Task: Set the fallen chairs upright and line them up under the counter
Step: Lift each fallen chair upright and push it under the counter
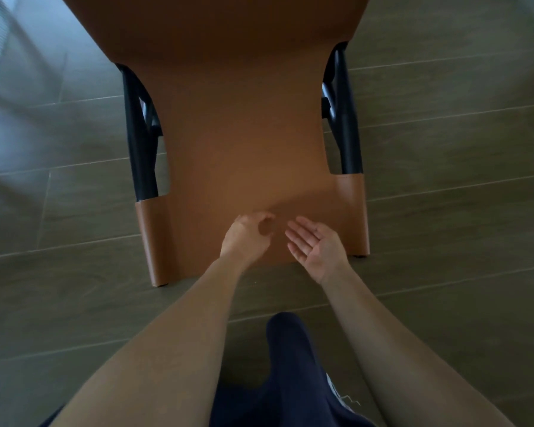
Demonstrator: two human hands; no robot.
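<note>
A tan leather chair (244,134) with a black metal frame (140,143) lies tipped on the grey floor, its backrest stretching toward me. The backrest's top edge is nearest my feet. Both my hands are over that near end of the backrest. My left hand (247,238) has its fingers loosely curled toward the thumb and holds nothing. My right hand (315,248) is turned palm up with straight fingers, just right of the left hand. Whether either hand touches the leather cannot be told. The seat end runs out of the top of the view.
Grey wood-look floor tiles (444,211) surround the chair on both sides. My leg in dark blue trousers (290,365) is at the bottom centre. A pale, blurred reflective patch (10,72) sits at the upper left.
</note>
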